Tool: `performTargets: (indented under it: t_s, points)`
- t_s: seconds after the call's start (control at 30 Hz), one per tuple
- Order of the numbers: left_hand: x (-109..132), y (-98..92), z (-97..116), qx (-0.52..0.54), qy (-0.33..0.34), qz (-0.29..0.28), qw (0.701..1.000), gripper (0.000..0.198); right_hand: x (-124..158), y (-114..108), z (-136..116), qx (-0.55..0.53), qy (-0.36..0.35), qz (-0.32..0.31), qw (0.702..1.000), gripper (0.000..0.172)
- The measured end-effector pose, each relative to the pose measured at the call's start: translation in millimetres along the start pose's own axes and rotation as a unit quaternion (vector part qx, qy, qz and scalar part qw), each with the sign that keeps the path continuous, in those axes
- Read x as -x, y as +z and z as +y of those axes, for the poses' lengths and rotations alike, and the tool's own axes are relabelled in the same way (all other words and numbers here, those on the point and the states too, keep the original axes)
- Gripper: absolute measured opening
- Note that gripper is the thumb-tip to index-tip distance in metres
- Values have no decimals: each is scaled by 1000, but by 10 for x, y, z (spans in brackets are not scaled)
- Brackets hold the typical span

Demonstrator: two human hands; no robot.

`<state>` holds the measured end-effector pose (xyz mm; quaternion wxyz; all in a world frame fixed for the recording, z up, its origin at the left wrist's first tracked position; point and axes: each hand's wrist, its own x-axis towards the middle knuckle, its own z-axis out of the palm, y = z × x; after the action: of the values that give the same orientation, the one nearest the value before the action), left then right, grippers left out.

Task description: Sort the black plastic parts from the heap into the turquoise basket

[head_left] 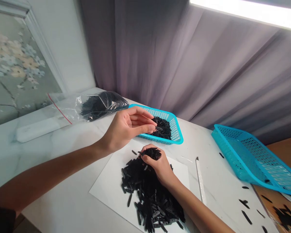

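The left hand [127, 129] pinched a black strip [158, 128] over a blue basket [176, 129] as the right hand [158, 166] clenched a handful [154, 154] from the pile [149, 197], where a loosened grip could scatter strips.

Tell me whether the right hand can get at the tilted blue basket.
Probably yes. The right hand sits on the black pieces on the white sheet; the tilted blue basket lies to its right. Only a narrow white strip and a stray black piece lie flat between them.
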<state>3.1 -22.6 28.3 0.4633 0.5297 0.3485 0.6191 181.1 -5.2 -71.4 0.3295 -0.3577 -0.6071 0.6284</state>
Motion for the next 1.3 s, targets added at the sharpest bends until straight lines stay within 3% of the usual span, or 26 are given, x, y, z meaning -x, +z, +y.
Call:
performTargets:
  t_s: [0.63,0.93,1.17,1.3]
  points:
    - [74,58,186,-49,47,19,998,25,-12,-9,30,4,-6,-1,1000,15]
    - [181,105,243,-160,154,36,974,21,5,5,-4,-5,5,-3,1000,15]
    - [217,127,283,-184,177,20,967,22,7,18,-33,2,4,0,1000,14]
    - [135,63,157,-220,203,19,954,20,1,12,-20,0,6,3,1000,16]
